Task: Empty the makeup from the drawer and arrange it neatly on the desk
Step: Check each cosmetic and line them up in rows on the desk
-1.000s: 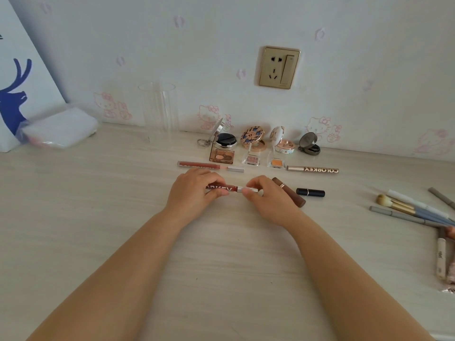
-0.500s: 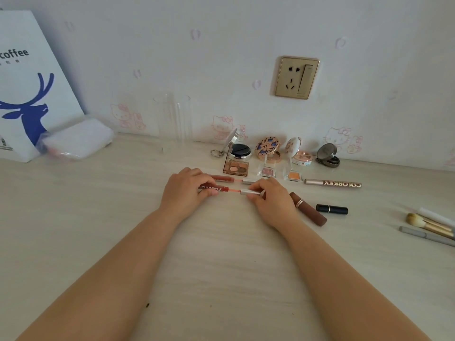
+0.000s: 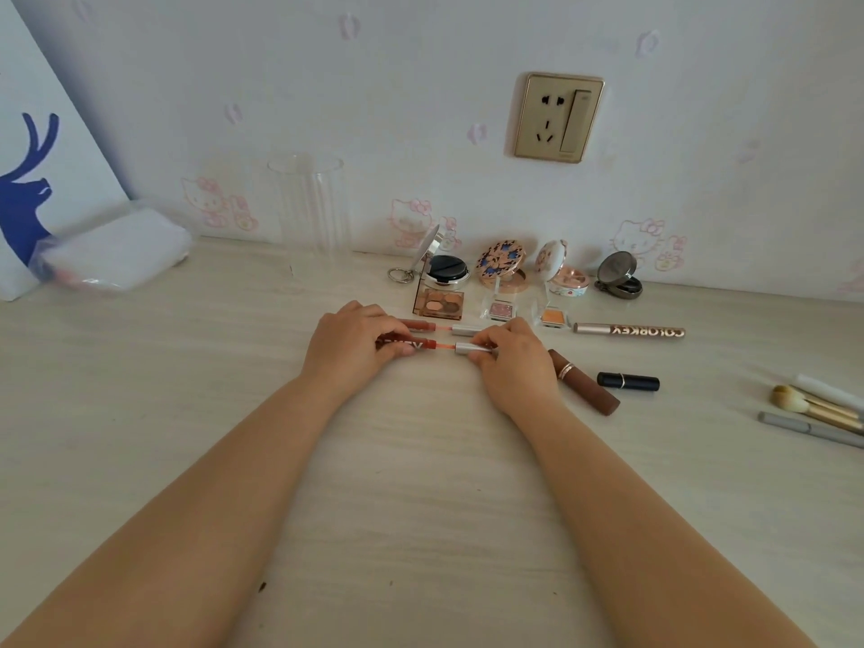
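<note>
A red lip gloss tube (image 3: 437,346) lies level across the middle of the frame on the desk (image 3: 421,484), spanning the gap between both hands. The left hand (image 3: 348,348) pinches its red end with curled fingers; the right hand (image 3: 512,360) pinches its silver cap the same way. Just above it lies a second, similar tube (image 3: 442,327). Further up sit an eyeshadow palette (image 3: 439,304) and open compacts (image 3: 502,268). To the right lie a brown tube (image 3: 584,383) and a black lipstick (image 3: 628,381).
</note>
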